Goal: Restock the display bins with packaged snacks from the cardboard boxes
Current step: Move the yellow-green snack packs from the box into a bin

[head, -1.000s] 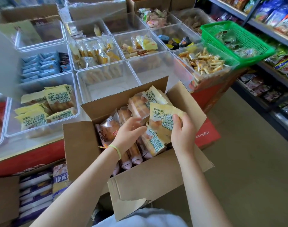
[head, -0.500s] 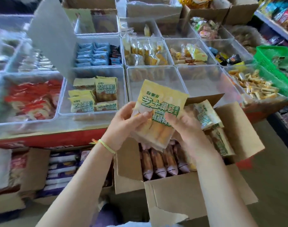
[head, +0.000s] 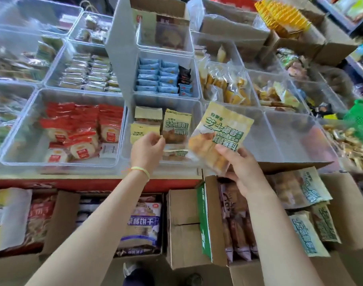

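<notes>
The right hand (head: 241,166) grips a yellow snack packet (head: 219,135) by its lower right corner, thumb across the front and fingers curled behind it. The packet tilts to the right, and its green print reads 芝士椰香 with 有颜有料 beneath; a smaller top line is too blurred to read. It hangs over the near right corner of a clear display bin (head: 126,129), above the bin's front rim.

The left hand (head: 146,150) hovers over the front of that same bin with its fingers curled inward and fingertips close to the thumb; whether they pinch anything cannot be told. A pale green band (head: 141,171) circles its wrist.

Inside the bin lie several matching yellow packets (head: 177,125); the lettering on them is too blurred to make out.

Left of the bin, a neighbouring bin holds red-wrapped round cakes (head: 81,131), their labels unreadable. Behind the bin, another holds light blue packets (head: 156,77). Right of the bin stands an open cardboard box (head: 185,221) with a green-printed flap, holding long brown packets (head: 236,228) and more yellow packets (head: 306,232). Below the bin's front, a purple bag (head: 142,223) shows 早餐饼干 upside down.
</notes>
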Demonstrator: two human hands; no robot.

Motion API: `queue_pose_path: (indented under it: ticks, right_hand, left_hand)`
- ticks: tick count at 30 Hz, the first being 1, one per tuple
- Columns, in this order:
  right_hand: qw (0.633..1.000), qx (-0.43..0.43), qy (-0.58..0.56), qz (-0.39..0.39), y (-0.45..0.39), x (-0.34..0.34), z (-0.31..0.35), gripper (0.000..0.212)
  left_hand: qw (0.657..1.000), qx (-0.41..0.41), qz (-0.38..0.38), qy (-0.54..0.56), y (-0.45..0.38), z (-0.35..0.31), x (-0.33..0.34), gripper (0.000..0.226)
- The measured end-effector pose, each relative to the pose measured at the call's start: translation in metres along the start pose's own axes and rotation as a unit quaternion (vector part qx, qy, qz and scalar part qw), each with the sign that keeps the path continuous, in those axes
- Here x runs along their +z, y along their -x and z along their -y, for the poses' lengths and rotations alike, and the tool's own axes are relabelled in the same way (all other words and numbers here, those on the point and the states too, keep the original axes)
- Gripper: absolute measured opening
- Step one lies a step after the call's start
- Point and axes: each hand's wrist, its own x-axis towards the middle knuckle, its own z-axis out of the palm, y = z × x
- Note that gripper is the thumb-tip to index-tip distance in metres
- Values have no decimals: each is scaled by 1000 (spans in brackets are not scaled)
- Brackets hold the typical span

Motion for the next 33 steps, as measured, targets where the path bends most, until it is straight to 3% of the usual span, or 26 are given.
queue_pose_path:
  ticks: [2, 5, 9, 12, 15, 21, 24, 28, 33]
  right_hand:
    - [999, -13, 9, -37, -11, -1, 4, 29]
    - [995, -50, 74, -43, -28, 1, 11, 18]
    - [967, -100, 234, -10, -59, 8, 13, 25]
    - [931, -115, 346, 26, -82, 11, 7, 42]
    - [912, -118, 385, 74, -98, 14, 2, 46]
    - [873, -119, 449, 149, -118, 19, -15, 51]
    - [843, -117, 492, 180, -129, 31, -26, 56]
    - [768, -47, 588, 249, -148, 51, -46, 47]
    - [682, -9, 699, 215, -158, 76, -53, 41]
  left_hand:
    - [977, 104, -18, -187, -20, 14, 3, 14]
    - [906, 242, 68, -340, -43, 20, 17, 18]
    - [797, 261, 162, -520, -65, 28, 42, 34]
    - [762, 248, 168, -574, -77, 38, 55, 30]
    - [766, 250, 168, -569, -94, 41, 57, 30]
    - [878, 191, 174, -402, -140, 47, 59, 25]
    - [910, 182, 156, -338, -148, 44, 60, 23]
    - [915, 183, 175, -314, -152, 38, 58, 22]
    - [869, 217, 193, -401, -143, 42, 58, 24]
